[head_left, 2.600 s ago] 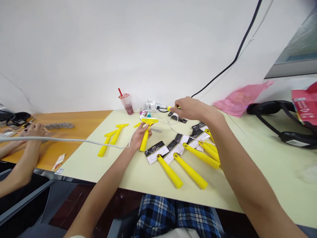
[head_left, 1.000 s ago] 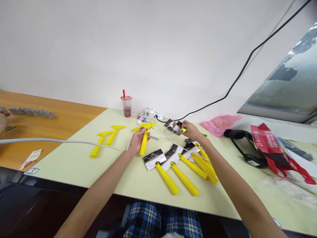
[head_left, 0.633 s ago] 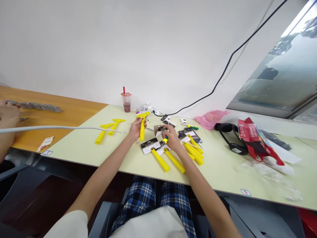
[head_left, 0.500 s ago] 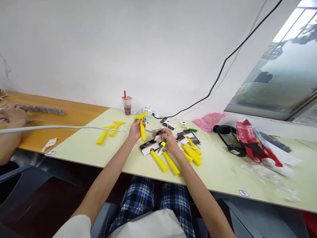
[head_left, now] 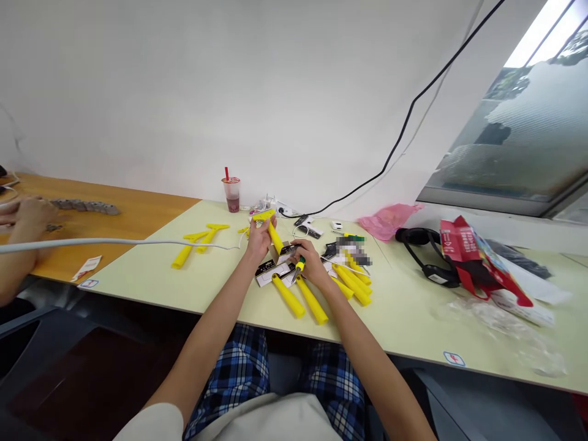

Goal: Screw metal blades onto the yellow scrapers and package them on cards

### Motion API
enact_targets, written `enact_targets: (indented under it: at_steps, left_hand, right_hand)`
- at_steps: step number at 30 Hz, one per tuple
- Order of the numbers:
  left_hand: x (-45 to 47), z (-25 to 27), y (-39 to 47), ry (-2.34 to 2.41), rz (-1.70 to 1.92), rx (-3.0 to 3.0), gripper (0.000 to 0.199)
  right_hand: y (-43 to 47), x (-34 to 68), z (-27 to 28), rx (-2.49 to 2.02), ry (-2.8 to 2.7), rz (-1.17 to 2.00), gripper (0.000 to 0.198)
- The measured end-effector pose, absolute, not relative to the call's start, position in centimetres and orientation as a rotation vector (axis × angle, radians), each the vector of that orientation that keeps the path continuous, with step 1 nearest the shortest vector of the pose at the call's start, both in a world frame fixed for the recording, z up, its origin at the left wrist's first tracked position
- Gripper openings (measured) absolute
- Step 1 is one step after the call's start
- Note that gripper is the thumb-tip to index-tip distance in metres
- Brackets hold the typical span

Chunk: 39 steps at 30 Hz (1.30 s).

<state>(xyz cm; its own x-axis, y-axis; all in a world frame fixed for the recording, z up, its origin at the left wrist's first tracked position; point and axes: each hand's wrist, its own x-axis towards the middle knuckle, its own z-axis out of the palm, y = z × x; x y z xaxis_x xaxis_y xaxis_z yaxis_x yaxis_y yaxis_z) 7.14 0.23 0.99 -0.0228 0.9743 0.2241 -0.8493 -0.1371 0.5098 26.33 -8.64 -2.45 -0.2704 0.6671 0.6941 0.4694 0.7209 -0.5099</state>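
My left hand (head_left: 258,242) is closed around a yellow T-shaped scraper (head_left: 275,237), its head up and its handle slanting down to the right. My right hand (head_left: 312,260) grips a screwdriver (head_left: 299,265) with a green and yellow handle, tip pointing down. The same hand's fingers hold a black-and-white card (head_left: 288,250) against the lower end of the scraper handle. Below the hands, two yellow handles (head_left: 288,296) lie by more printed cards (head_left: 267,274). Several yellow handles (head_left: 353,284) are heaped right of my right hand. Two yellow scrapers (head_left: 185,251) rest at the left.
A drink cup (head_left: 232,195) with a red straw stands by the wall near a power strip (head_left: 275,204). Another green-handled tool (head_left: 353,237) lies behind the heap. Headphones (head_left: 436,274), a red bag (head_left: 468,254) and pink plastic (head_left: 388,220) are rightward. Another person's hand (head_left: 37,211) is far left.
The scraper in my left hand has tilted, its handle end swinging right to meet the card. My right hand keeps the screwdriver and card, nearly in place. The view has shifted slightly.
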Motion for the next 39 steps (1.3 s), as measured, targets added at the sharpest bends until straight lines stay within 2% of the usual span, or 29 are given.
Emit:
enact_targets:
  at_steps: [9, 21, 31, 39]
  left_hand:
    - [7.6, 0.8, -0.4, 0.366, 1.549, 0.669, 0.076]
    - [7.1, 0.1, -0.2, 0.467, 1.549, 0.663, 0.065]
    - [7.5, -0.2, 0.2, 0.596, 1.548, 0.639, 0.066]
    - [7.9, -0.4, 0.4, 0.578, 1.520, 0.660, 0.055]
  right_hand:
    - [-8.7, 25.6, -3.1, -0.920, -1.879, 0.303, 0.037]
    - [-9.3, 25.2, -1.9, -0.983, -1.772, 0.380, 0.063]
    - [-9.6, 24.9, -1.2, -1.012, -1.497, 0.575, 0.060]
    - [-9.2, 25.0, -1.5, -0.981, -1.286, 0.844, 0.058]
